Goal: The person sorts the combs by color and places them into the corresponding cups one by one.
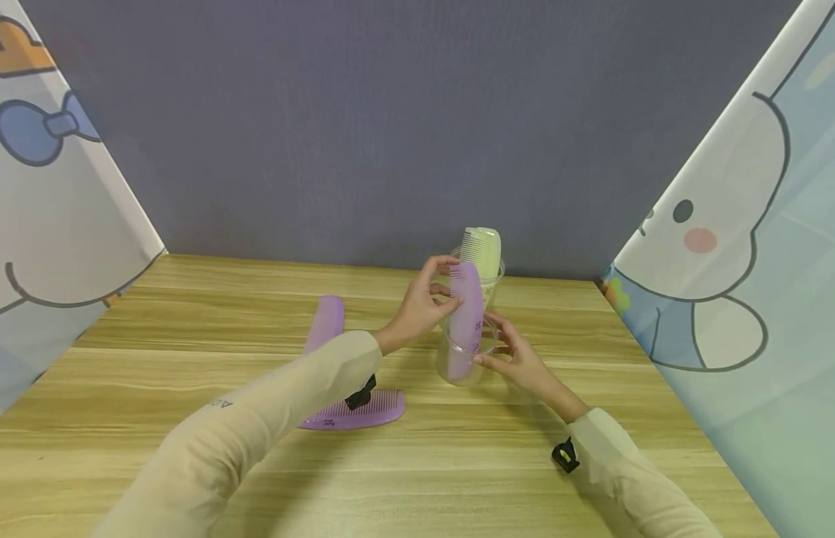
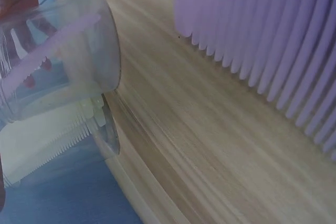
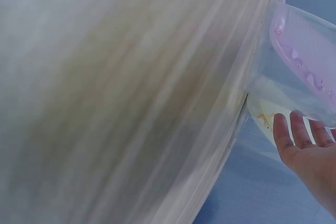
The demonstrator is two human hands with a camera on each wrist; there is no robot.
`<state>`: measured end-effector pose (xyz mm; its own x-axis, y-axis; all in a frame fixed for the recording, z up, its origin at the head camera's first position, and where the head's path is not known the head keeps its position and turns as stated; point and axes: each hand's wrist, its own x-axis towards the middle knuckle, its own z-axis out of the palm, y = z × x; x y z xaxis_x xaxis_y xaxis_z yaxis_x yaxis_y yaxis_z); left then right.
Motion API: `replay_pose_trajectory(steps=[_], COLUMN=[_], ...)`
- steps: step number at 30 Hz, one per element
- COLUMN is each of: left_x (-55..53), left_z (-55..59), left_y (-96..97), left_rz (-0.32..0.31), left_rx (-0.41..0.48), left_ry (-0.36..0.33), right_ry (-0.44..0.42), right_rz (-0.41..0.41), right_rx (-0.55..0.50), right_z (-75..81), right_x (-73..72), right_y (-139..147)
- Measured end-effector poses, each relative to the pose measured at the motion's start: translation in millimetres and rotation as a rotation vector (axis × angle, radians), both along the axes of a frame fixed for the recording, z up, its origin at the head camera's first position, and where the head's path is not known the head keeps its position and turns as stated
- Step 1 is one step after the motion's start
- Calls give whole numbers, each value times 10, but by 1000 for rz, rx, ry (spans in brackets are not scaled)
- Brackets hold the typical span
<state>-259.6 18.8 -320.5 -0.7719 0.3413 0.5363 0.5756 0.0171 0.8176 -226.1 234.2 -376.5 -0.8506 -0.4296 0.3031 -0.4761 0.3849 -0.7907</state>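
Observation:
My left hand [image 1: 420, 302] pinches a purple comb [image 1: 467, 299] between thumb and fingers near its upper end. The comb stands upright, its lower part inside a clear plastic cup [image 1: 444, 366]. My right hand [image 1: 521, 362] grips that cup at its right side, thumb in front and fingers behind; in the right wrist view its fingers [image 3: 299, 129] lie against the cup wall. Right behind stands a second clear cup [image 1: 499, 278] with pale green combs [image 1: 483, 250] upright in it. The left wrist view shows both cups, the nearer cup [image 2: 102, 45] with the purple comb slanting inside.
Two more purple combs lie on the wooden table [image 1: 471, 463]: one comb [image 1: 325, 321] left of the left forearm, another comb [image 1: 370, 420] partly under the left sleeve. A dark grey wall [image 1: 323, 149] rises behind; printed cartoon panels flank both sides.

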Motion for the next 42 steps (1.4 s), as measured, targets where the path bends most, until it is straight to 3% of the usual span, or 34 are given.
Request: replay_pose_trajectory(steps=[5,8,15,26,42], left_x=[-136,-160,-182,-169,-206], left_z=[-153,-178,-168,-105,-181], left_y=[24,22,4,-51,-331], left_rz=[21,33,58,31,19], left_rx=[-9,-19,-46,-105,-125], left_ry=[-16,-24,-38,-72,-39], right_ry=[-9,-9,-9,-7,-24], right_rz=[-4,-1,1,2,6], right_rx=[1,-5,-4,-7,-18], right_z=[6,8,16,2,20], right_x=[5,7,11,0,14], right_y=[2,1,1,0,-13])
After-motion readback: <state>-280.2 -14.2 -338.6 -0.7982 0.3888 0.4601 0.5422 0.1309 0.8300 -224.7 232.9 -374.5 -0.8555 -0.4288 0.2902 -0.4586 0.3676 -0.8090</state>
